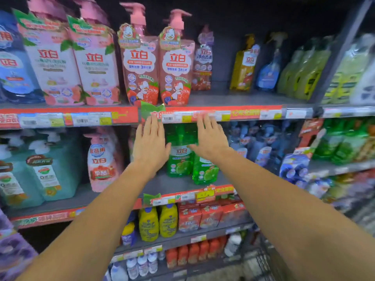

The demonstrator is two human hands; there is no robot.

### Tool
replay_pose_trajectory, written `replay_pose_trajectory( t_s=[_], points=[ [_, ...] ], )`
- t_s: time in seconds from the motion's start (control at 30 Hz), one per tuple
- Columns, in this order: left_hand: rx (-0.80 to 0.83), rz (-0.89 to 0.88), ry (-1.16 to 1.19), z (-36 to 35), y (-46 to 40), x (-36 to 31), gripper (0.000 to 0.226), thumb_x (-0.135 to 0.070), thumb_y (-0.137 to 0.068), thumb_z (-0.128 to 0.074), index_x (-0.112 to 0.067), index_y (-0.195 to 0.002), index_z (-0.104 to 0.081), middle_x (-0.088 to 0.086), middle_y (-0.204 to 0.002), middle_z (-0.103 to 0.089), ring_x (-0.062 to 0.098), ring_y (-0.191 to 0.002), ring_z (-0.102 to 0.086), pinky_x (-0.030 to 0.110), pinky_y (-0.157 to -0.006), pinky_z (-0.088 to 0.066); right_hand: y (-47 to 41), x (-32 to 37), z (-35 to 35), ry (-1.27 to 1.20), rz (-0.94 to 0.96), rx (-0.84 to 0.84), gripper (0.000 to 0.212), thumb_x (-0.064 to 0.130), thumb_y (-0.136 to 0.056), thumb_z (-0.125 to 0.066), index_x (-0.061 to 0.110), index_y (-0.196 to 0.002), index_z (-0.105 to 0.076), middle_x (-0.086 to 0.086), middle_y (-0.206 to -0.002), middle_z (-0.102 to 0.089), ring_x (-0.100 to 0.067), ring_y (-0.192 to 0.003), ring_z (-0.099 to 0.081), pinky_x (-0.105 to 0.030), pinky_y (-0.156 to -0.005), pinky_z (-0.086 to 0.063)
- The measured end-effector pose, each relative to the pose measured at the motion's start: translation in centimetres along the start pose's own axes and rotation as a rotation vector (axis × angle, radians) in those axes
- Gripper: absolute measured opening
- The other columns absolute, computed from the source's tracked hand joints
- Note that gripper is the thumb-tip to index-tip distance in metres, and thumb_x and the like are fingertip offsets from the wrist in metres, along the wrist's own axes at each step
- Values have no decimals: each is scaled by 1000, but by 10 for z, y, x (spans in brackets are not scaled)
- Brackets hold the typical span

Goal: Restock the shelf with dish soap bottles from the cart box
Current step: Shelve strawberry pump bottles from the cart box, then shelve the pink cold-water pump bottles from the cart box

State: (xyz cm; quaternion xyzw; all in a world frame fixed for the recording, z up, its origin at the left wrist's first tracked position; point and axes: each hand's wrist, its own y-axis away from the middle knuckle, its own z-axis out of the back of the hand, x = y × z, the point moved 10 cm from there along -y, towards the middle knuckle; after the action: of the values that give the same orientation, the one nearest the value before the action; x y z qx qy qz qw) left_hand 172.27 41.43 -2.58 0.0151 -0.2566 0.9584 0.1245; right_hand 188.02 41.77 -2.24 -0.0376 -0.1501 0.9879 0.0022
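Both hands, left hand (150, 144) and right hand (211, 138), spread flat and empty beside the green bottles (179, 157) already on the shelf (182, 179), gaps left to fill.

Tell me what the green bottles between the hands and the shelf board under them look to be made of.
Green bottles: apparently clear, glossy plastic, since the green liquid shows through and the surface shines; printed lime labels on the front.
Shelf board: probably painted metal, matte grey and flat, though blur leaves that open.
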Motion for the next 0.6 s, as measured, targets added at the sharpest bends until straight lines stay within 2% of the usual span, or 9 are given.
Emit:
replay_pose_trajectory(
  t_s=[0.1, 0.23, 0.3, 0.4, 0.5, 0.6],
  points=[
    [72, -90, 19, -21, 13, -36, 72, -42, -100, -42, 0, -153, -17, 19, -162, -12, 31, -151, -9, 46, -121, -13, 35, -33, -35, -6, -34, 112, 100, 48, -92, -61, 1, -156, 0, -17, -165, -3, -33, -152, -9, -47, -122, -18],
    [139, -154, 36, -43, 32, -88, 71, -43, -100, -41, -1, -152, -20, 18, -161, -16, 31, -151, -11, 45, -120, -15, 91, -85, -72, -11, -73, 217, 85, 35, -97, -56, -3, -154, -6, -19, -162, -13, -33, -149, -18, -42, -120, -23],
    [176, -199, 51, -52, 43, -121, 67, -42, -100, -42, 1, -149, -27, 20, -160, -20, 32, -149, -16, 44, -120, -17, 119, -110, -87, -7, -90, 276, 78, 34, -95, -58, -2, -151, -18, -19, -156, -27, -34, -145, -28, -41, -116, -28],
    [219, -305, 72, -62, 64, -175, 59, -39, -99, -41, -1, -143, -36, 20, -151, -35, 34, -142, -29, 42, -115, -26, 156, -153, -102, -36, -167, 351, 63, 34, -92, -60, 4, -142, -37, -16, -142, -45, -35, -132, -44, -42, -102, -40],
    [235, -402, 84, -62, 84, -228, 58, -39, -97, -44, -1, -140, -39, 18, -142, -44, 33, -133, -39, 41, -110, -32, 192, -190, -107, -68, -224, 402, 64, 34, -89, -62, 5, -141, -38, -15, -138, -47, -36, -128, -48, -44, -96, -47],
    [247, -465, 114, -58, 101, -281, 54, -39, -97, -45, -3, -137, -40, 17, -135, -49, 32, -127, -45, 40, -103, -37, 233, -229, -109, -111, -272, 394, 60, 31, -87, -63, 3, -136, -43, -16, -136, -49, -36, -126, -49, -45, -97, -47]
  ],
)
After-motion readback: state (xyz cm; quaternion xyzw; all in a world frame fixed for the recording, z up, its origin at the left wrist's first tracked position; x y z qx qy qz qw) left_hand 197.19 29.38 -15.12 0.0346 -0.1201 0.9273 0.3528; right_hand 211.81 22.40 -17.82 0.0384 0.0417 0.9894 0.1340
